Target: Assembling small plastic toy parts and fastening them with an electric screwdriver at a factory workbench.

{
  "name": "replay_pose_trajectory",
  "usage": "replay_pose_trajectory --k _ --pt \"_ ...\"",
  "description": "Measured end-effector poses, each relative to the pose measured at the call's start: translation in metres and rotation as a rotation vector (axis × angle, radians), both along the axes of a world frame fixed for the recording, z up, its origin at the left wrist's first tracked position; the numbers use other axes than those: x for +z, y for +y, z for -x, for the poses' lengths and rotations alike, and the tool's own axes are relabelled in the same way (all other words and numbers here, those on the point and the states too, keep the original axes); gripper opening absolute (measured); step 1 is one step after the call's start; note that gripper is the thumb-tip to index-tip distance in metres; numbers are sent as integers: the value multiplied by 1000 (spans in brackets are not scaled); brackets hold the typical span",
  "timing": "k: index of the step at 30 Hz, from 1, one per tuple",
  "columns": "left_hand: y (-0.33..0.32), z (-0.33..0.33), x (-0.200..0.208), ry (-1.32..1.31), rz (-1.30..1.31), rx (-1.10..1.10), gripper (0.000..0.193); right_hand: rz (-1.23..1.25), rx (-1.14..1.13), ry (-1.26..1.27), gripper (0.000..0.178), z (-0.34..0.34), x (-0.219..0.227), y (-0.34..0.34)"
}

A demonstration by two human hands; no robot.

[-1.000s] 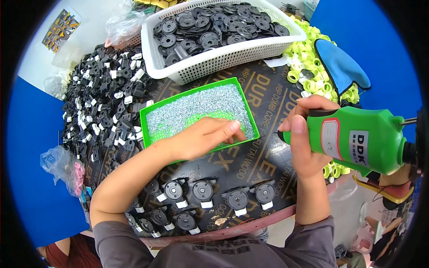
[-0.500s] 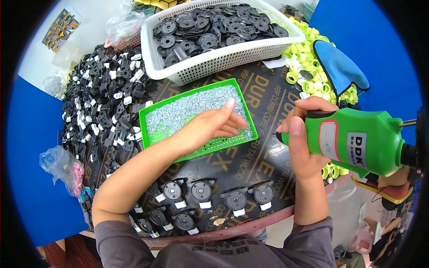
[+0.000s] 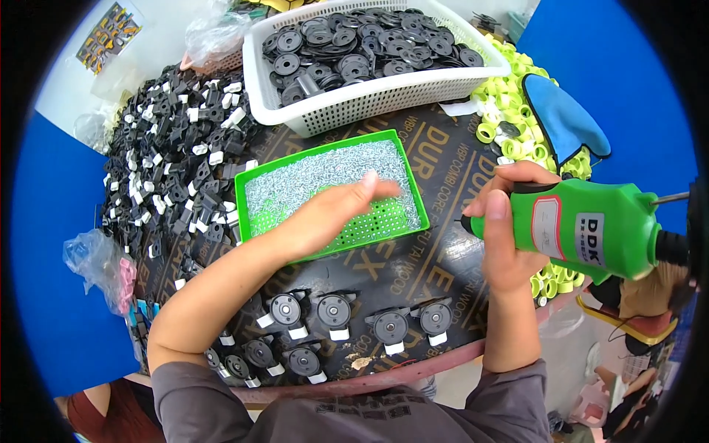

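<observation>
My left hand (image 3: pixel 329 216) reaches over a green perforated tray (image 3: pixel 241 214) of small silvery screws (image 3: pixel 325 166). Its thumb shows on top, but the other fingertips are smeared and partly hidden, so whether they hold screws cannot be told. My right hand (image 3: pixel 509 236) is wrapped round a green electric screwdriver (image 3: pixel 565 225), its dark tip pointing left, to the right of the tray. Between my forearms, near the table edge, stand several black wheel assemblies (image 3: pixel 333 312) with white tabs, one of them (image 3: pixel 390 326) close to the front edge.
A white basket (image 3: pixel 384 103) of black discs (image 3: pixel 354 66) stands behind the tray. Black-and-white brackets (image 3: pixel 177 162) are heaped at the left. Yellow-green rings (image 3: pixel 517 111) lie at the right, beside a blue cloth piece (image 3: pixel 565 118). A plastic bag (image 3: pixel 92 262) lies at the left edge.
My left hand's fingers, spread above the screws before, now look drawn in and blurred, and more of the tray's bare bottom shows. My right hand keeps the screwdriver at nearly the same place.
</observation>
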State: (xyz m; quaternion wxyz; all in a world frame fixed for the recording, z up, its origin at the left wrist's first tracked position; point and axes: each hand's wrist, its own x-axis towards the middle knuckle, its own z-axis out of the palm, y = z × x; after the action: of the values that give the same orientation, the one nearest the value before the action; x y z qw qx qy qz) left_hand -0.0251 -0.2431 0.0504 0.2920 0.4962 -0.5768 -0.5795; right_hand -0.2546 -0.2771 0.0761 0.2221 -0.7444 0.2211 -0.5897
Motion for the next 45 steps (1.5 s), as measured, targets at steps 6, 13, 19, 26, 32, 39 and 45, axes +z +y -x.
replay_pose_trajectory --k 6,13,19,26,32,39,45 --pt "28 -18 14 -81 64 107 40 -183 -42 -87 23 -3 1 3" --pt "80 -1 -15 -664 697 140 29 -83 -138 -249 25 -6 13 1" --pt "86 0 -17 -656 608 41 37 -206 322 -332 32 -33 17 26" --pt "152 2 63 -793 625 159 49 -206 311 -89 26 -47 -10 22" --pt "194 31 43 -538 579 260 44 -245 378 -129 27 -53 -15 18" --pt "184 51 24 -483 561 299 40 -247 379 -150 27 -52 -20 17" --pt "177 54 21 -532 545 329 40 -281 426 -170 28 -51 -19 17"
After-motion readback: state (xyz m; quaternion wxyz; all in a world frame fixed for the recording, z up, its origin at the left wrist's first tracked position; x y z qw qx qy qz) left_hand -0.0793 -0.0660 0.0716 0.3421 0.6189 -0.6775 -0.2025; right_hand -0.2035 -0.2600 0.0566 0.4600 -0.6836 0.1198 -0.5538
